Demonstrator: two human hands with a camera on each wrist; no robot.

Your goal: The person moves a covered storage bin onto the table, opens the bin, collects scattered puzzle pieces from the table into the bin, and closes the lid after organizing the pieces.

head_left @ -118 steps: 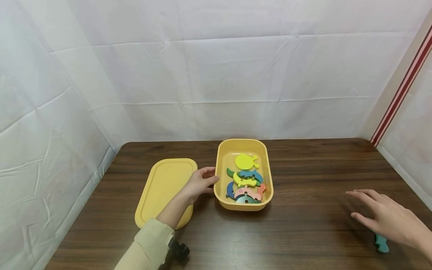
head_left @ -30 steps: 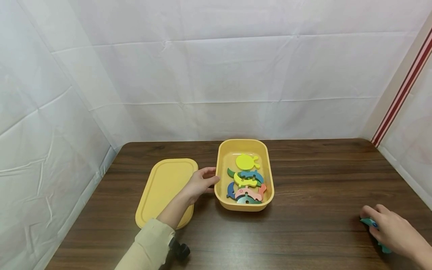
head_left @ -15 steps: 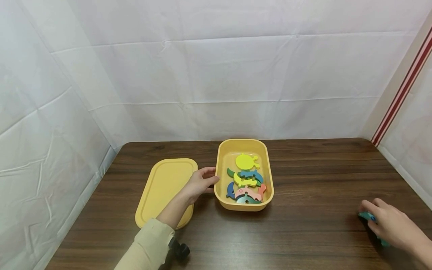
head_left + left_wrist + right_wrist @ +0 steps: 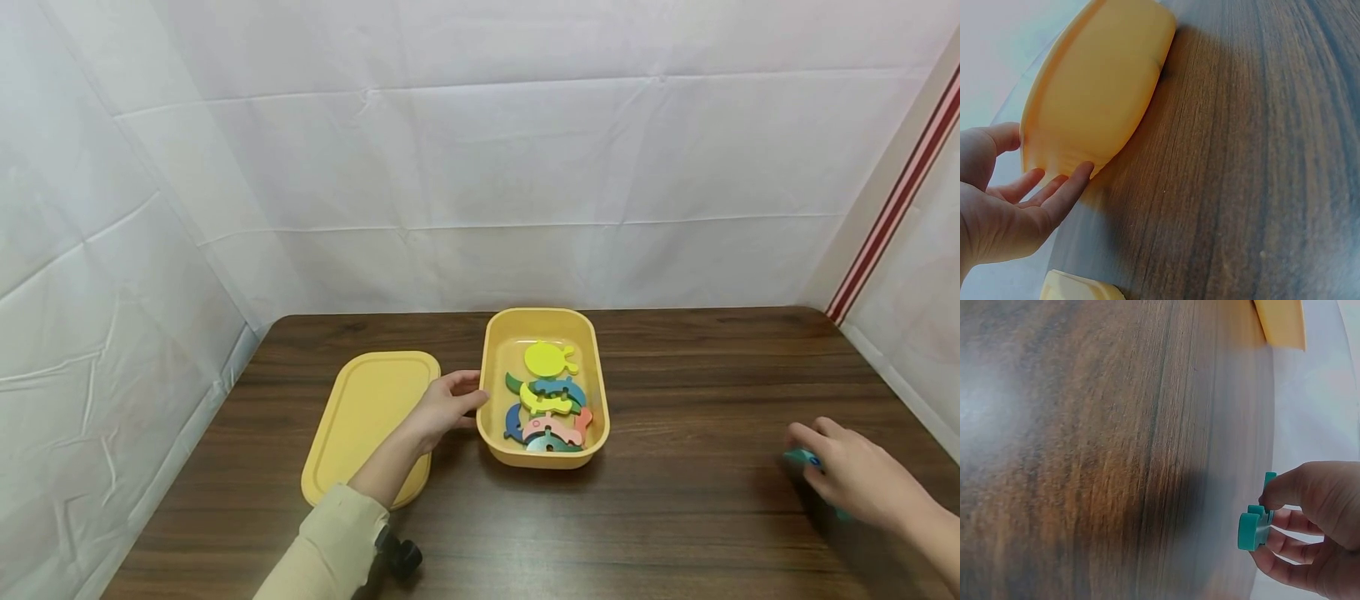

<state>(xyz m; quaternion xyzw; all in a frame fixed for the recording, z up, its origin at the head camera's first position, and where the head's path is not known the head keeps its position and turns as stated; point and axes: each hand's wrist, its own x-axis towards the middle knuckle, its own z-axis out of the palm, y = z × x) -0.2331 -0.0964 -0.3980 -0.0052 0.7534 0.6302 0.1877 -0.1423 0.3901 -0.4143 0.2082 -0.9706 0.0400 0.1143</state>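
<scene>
My left hand (image 4: pixel 444 406) rests at the left side of a yellow box (image 4: pixel 491 333), its thumb at the rim. In the left wrist view, its fingers touch the outer wall of the box (image 4: pixel 1097 81). Inside lie several flat animal-shaped toy blocks: a yellow round one (image 4: pixel 546 360), a blue one (image 4: pixel 562 389), a pink one (image 4: pixel 546 427) and others overlapping. At the far right, my right hand (image 4: pixel 862 475) pinches a teal animal-shaped toy block (image 4: pixel 1249 531) between thumb and fingers, above the table. The hand covers most of that block in the head view.
A yellow lid (image 4: pixel 367 408) lies flat on the dark wooden table (image 4: pixel 690 517), left of the box and partly under my left forearm. A black device (image 4: pixel 397 554) is strapped near the left cuff. White cloth (image 4: pixel 480 158) hangs behind and beside the table.
My right hand first hovered over the teal block, then took hold of it. Hand and block have since risen and moved slightly left and away. The left hand and box stay put.
</scene>
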